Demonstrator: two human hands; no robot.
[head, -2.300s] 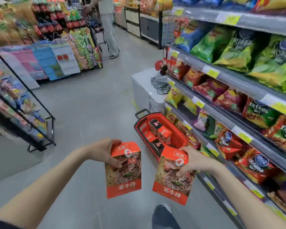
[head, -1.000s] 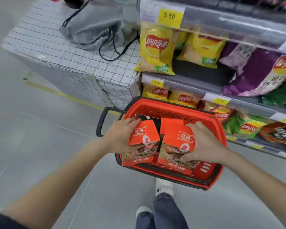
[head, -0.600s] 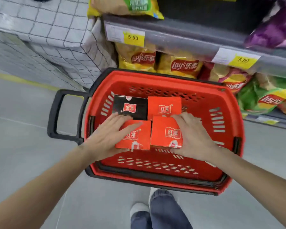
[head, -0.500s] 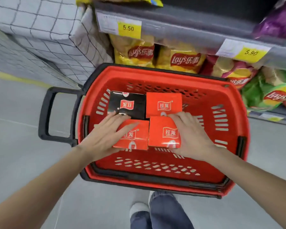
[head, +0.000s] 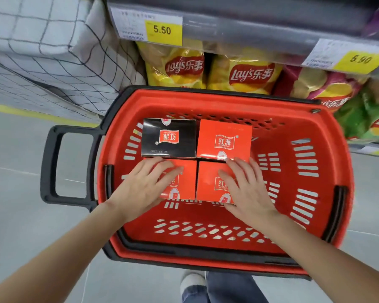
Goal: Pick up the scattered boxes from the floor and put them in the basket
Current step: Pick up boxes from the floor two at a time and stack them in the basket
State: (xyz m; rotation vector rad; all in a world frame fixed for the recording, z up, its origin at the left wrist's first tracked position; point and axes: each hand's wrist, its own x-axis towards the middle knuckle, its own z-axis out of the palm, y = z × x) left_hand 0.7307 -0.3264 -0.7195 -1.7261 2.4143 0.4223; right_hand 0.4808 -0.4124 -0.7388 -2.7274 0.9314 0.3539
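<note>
Head view. Left hand (head: 143, 188) flat on left box (head: 185, 182), right hand (head: 248, 190) flat on right box (head: 208, 182); fingers straight, pressing, gripping nothing. Both upright in basket (head: 330, 136), tight against black box (head: 169, 136) and orange box (head: 224, 138) behind: probably squaring rows to save room.

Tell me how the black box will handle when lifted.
The black box looks like crisp-edged cardboard, so probably stiff and unlikely to roll. Its glossy top may be slippery. Standing tight against the orange box beside it, it may resist sliding sideways.
</note>
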